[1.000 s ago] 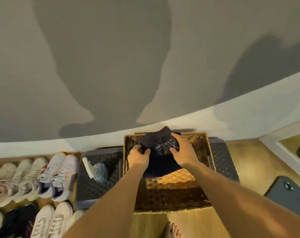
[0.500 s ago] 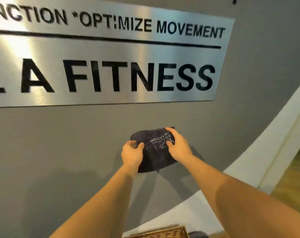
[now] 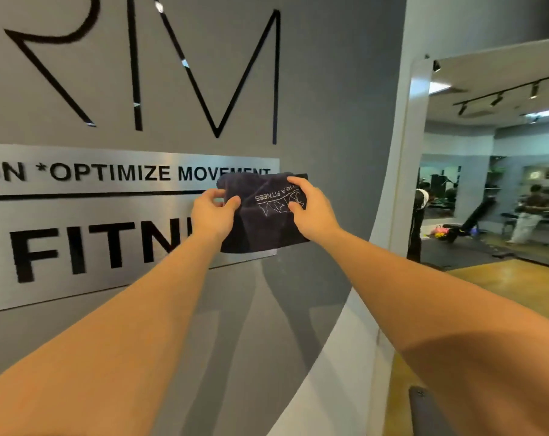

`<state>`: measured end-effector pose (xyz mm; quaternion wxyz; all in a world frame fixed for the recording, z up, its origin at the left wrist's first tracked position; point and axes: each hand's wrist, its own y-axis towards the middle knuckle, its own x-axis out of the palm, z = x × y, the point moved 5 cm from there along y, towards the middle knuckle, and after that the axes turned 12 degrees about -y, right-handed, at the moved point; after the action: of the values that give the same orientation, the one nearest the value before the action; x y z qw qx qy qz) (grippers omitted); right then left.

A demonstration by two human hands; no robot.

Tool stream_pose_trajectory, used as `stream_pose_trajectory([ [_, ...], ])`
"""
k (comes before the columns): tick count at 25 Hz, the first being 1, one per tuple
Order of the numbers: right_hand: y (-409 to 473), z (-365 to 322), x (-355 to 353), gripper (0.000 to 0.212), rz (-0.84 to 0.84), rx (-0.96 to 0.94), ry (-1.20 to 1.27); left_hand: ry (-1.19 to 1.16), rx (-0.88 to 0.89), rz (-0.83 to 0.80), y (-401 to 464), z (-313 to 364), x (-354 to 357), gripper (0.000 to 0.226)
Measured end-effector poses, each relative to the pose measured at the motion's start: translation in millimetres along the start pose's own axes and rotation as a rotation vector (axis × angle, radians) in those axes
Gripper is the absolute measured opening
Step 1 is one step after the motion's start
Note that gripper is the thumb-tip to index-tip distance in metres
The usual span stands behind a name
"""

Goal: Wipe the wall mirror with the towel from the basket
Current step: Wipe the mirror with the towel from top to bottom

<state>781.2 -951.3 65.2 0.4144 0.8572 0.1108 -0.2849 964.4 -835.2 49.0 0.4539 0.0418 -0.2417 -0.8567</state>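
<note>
Both hands' grips, left hand [image 3: 211, 215] and right hand [image 3: 311, 212], clutch the towel [image 3: 260, 225] left of the mirror [image 3: 487, 184] edge.

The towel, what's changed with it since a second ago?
The towel was lifted out of the basket and raised in front of the metal sign; the wall mirror has come into view at right. Left hand and right hand still grip the towel, still folded.

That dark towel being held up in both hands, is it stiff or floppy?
Probably floppy: the towel bunches and folds between the left hand and right hand, its lower edge hanging loose. It seems light, since fingertip pinches hold it. The cloth likely won't slip.
</note>
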Motion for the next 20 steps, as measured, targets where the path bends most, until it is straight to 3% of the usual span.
stream_pose_trajectory([
  [13, -24, 195, -247, 0.051, 0.221, 0.154, -0.193, -0.144, 0.101, -0.329, -85, 32, 315, 0.037],
  [20, 5, 309, -315, 0.050, 0.250, 0.171, -0.255, -0.172, 0.097, -0.394, -94, 20, 455, 0.035],
])
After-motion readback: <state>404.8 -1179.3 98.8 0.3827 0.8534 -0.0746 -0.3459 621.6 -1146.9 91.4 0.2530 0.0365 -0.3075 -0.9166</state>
